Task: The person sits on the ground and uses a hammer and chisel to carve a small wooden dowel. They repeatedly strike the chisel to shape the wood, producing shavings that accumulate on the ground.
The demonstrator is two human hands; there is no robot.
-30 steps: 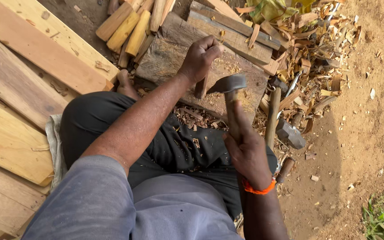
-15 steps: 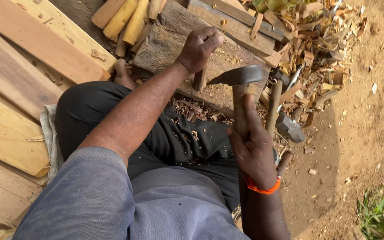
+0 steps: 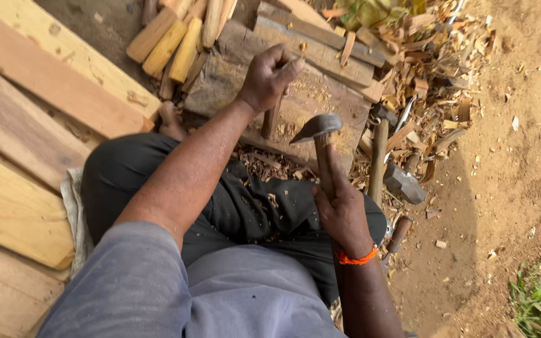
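On chopping block (image 3: 320, 94), left hand (image 3: 269, 78) grips upright stick (image 3: 271, 119); right hand (image 3: 340, 209) clasps hatchet (image 3: 318, 128).

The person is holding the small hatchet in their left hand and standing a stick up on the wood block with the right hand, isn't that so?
Not quite: the hands are swapped. The head view shows the right hand, the one with the orange wristband, gripping the hatchet, while the left hand holds the stick upright on the wood block.

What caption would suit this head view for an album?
Seated woodworker's left hand steadies a wooden stick on a chopping block; right hand raises an adze.
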